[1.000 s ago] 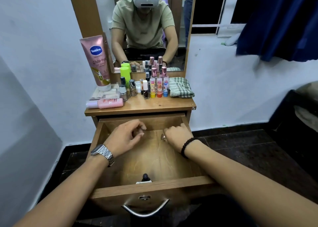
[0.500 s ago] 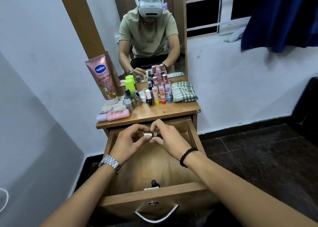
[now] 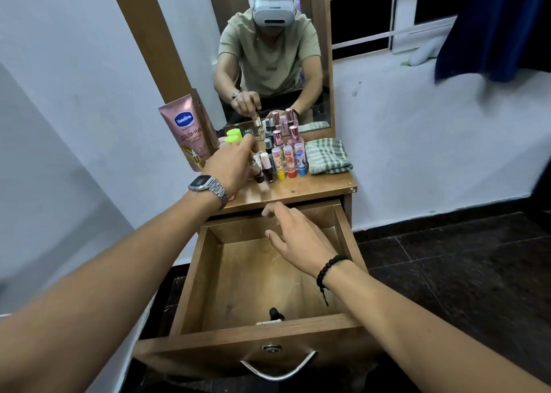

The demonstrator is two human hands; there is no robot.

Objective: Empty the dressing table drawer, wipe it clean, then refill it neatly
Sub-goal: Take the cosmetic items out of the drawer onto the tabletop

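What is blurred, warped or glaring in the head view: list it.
Head view: wide-angle warp bends the mirror frame and walls outward; motion blur smears the left hand over the bottles and the curtain at right; the right hand over the drawer is slightly soft; a soft sheen lies on the tabletop; the floor is dim.

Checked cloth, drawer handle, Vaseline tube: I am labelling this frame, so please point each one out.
checked cloth (image 3: pixel 328 156): head view, middle of the folded fabric.
drawer handle (image 3: pixel 278 370): head view, bottom of the metal loop.
Vaseline tube (image 3: pixel 186 133): head view, pink front below the logo.
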